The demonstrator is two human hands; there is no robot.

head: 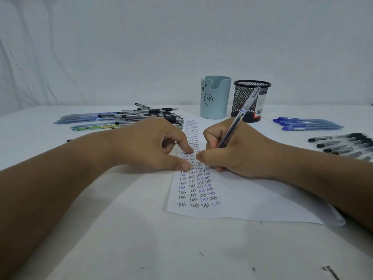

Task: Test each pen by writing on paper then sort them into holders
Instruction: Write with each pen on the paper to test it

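Pen (236, 126) slanted in the right hand (232, 152), fingers curled round its lower barrel in a writing grip, cap end leaning up and away in front of the black mesh holder (245, 98), tip down on the paper (252, 197) at the end of a row of "Test" marks. Probably mid-word on one more trial, to judge by the tip touching the sheet beside the latest column.

Left hand (153, 144) on the paper's left edge, thumb and a fingertip pressed flat, other fingers loosely bent and holding nothing; likely there to pin the sheet against the drag of the stroke.

Columns of "Test" in black and blue, filling the sheet's left strip from far end to near.

Loose heap of pens (125, 118) on the tabletop (141, 239) behind the left hand. Blue pens (306, 124) laid side by side at the far right, black-capped pens (343, 145) in a second row nearer the right edge. Seemingly grouped by colour, though tested or untested cannot be told.

Pale blue holder (215, 98) with a bear face, just left of the mesh one, both upright beyond the paper; no pens visible above either rim.

White cloth over the tabletop, faintly creased, a few dark specks near the front edge. Draped white fabric (101, 47) across the whole background.
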